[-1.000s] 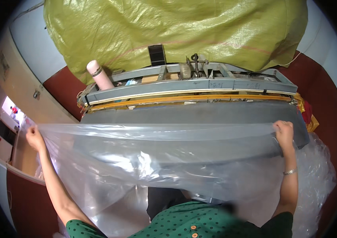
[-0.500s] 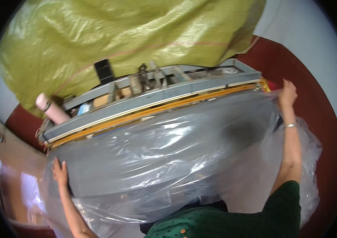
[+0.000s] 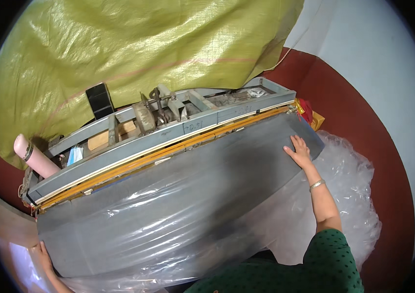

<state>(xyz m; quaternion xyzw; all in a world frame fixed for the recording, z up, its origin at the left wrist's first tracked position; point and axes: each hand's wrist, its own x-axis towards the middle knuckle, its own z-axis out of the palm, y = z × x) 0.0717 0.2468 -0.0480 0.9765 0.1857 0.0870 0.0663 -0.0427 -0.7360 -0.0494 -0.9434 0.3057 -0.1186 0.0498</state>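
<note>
A long grey panel [image 3: 119,215] slopes in front of me, with a clear plastic sheet [image 3: 178,234] spread over it in shiny creases. Flat against the panel's upper right part lies my right hand [image 3: 301,152], fingers spread and holding nothing. At the panel's lower left edge rests my left hand [image 3: 44,256]; its visible fingers are stretched out along the edge, and part of it is cut off by the angle. Loose clear plastic [image 3: 349,190] bunches in a heap to the right of my right forearm.
Beyond the panel runs a grey metal frame tray [image 3: 168,134] with orange strips [image 3: 168,158] along its near side. It holds a pink bottle [image 3: 36,156], metal clamps [image 3: 158,110] and wood pieces [image 3: 99,140]. A black phone [image 3: 99,100] leans on a yellow-green woven sheet [image 3: 144,39] behind.
My right hand has come down from the raised plastic at the far right corner and now lies on the panel. The left hand has slid down to the panel's lower left edge.
</note>
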